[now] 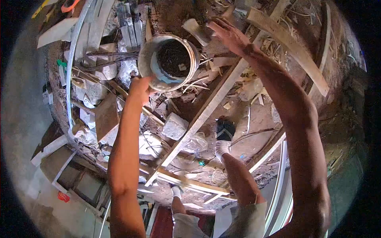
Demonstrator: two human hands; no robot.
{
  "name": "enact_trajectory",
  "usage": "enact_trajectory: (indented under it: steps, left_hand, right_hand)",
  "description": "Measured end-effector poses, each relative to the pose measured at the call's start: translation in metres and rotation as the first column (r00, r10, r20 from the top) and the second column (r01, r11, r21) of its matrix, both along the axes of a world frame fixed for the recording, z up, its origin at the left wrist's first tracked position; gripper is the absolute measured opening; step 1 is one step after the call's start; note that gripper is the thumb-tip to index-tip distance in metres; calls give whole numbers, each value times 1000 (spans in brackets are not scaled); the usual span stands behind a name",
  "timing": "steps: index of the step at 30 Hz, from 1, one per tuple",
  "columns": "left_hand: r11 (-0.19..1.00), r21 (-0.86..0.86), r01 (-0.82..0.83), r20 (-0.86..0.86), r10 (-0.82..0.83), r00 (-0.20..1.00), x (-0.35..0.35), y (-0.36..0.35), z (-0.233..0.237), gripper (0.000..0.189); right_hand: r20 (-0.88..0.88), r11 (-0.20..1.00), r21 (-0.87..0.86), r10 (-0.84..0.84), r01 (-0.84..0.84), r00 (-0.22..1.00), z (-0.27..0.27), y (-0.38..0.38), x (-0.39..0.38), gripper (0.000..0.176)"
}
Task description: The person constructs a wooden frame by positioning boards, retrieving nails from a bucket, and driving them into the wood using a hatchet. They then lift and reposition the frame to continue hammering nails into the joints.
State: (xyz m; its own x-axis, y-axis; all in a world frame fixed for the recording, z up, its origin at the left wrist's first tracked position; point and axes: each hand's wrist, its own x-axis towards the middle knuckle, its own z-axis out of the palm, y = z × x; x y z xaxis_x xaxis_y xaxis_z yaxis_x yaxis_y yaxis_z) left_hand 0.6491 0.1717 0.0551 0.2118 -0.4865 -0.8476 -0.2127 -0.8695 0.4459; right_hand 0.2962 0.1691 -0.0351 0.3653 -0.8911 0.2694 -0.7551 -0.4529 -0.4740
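My left hand [141, 88] is closed on the near-left rim of a bucket [146, 59]. The bucket is pale, its rim and walls grimy, and it is tipped so that its mouth faces me. Dark, soil-like debris [173, 57] with a few light chips lies inside. To the right, my right hand [230, 36] is stretched out with its fingers extended. Its fingertips are close to a short, curved tan piece [197, 31], which looks like wood, just beyond the bucket's rim.
Long wooden beams [210, 105] cross the littered dirt floor. A pale block [175, 126] and clear plastic [195, 142] lie below the bucket. Wood scraps and a curved plank [291, 47] are at right, planks and a metal rail [70, 75] at left. My shoe [225, 130] stands between beams.
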Motion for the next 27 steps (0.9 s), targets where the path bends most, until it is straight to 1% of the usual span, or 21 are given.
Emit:
enact_trajectory:
  steps: [1, 2, 3, 5, 6, 7, 9, 12, 13, 14, 15, 17, 18, 19, 20, 21, 22, 23, 25, 26, 27]
  left_hand:
    - [1000, -3, -2, -13, 2, 1000, 0, 3, 10, 52]
    - [993, -90, 75, -28, -78, 997, -1, 5, 23, 45]
    - [974, -173, 144, -36, -152, 988, 0, 12, 38, 39]
    - [980, -199, 29, -23, -34, 999, 27, 32, 57, 30]
    - [888, -414, 201, 84, -182, 980, 59, 47, 67, 30]
    - [741, -562, 368, 223, -293, 930, 95, 78, 77, 30]
    - [860, -471, 196, 45, -199, 979, 114, 116, 177, 28]
    - [769, -381, 514, 467, -319, 824, 202, 199, 280, 28]
    - [682, -412, 605, 570, -325, 754, 242, 228, 281, 30]
    - [708, -430, 561, 518, -316, 795, 284, 261, 289, 31]
    - [735, -428, 526, 443, -337, 831, 314, 292, 299, 33]
    - [805, -347, 481, 309, -386, 869, 360, 340, 327, 28]
    - [783, -304, 544, 322, -453, 832, 380, 368, 334, 27]
    - [754, -289, 590, 350, -490, 798, 399, 389, 341, 26]
    - [766, -324, 555, 298, -474, 828, 418, 409, 336, 25]
    - [785, -324, 528, 244, -470, 848, 434, 439, 330, 23]
    - [791, -306, 531, 256, -468, 846, 465, 472, 293, 23]
    - [793, -284, 539, 271, -473, 838, 494, 492, 264, 23]
    - [804, -97, 587, 167, -568, 806, 495, 527, 279, 28]
    - [629, -177, 757, 312, -693, 650, 513, 549, 258, 32]
    - [619, -253, 743, 248, -701, 669, 512, 566, 256, 31]
  right_hand:
    - [140, 998, 44, -53, 47, 989, 12, -1, 7, 50]
    - [479, 891, 454, -231, -14, 847, 26, 1, 16, 35]
    - [463, 886, 463, -231, -12, 856, 44, 5, 24, 35]
    - [250, 921, -265, -222, 287, 943, 105, 10, 57, 30]
    - [559, 890, 384, -435, 245, 706, 69, 42, 57, 84]
    - [509, 879, 436, -417, 192, 753, 111, 67, 54, 71]
    - [409, 864, 465, -402, 192, 819, 199, 145, 61, 47]
    - [433, 829, 556, -349, 58, 831, 343, 275, 2, 33]
    - [86, 852, 194, -509, 487, 856, 394, 316, 51, 34]
    - [-180, 665, -286, -744, 689, 643, 444, 375, 104, 35]
    - [-212, 630, -310, -776, 712, 594, 484, 433, 135, 35]
    - [66, 243, 408, -969, 880, 236, 552, 568, 208, 45]
    - [190, 241, 513, -968, 824, 165, 567, 621, 228, 45]
    - [344, 294, 588, -934, 753, 97, 570, 654, 237, 45]
    - [11, 110, 514, -992, 851, 122, 586, 652, 277, 44]
    - [-105, 116, 227, -984, 967, 142, 569, 665, 297, 40]
    - [-17, 91, 404, -994, 910, 107, 569, 675, 326, 24]
    - [293, 261, 505, -948, 823, 121, 559, 694, 343, 23]
    - [21, 217, 354, -974, 910, 224, 555, 719, 393, 14]
    - [25, 156, 562, -985, 812, 171, 552, 752, 411, 12]
    - [409, 225, 771, -892, 596, -193, 533, 790, 432, 17]
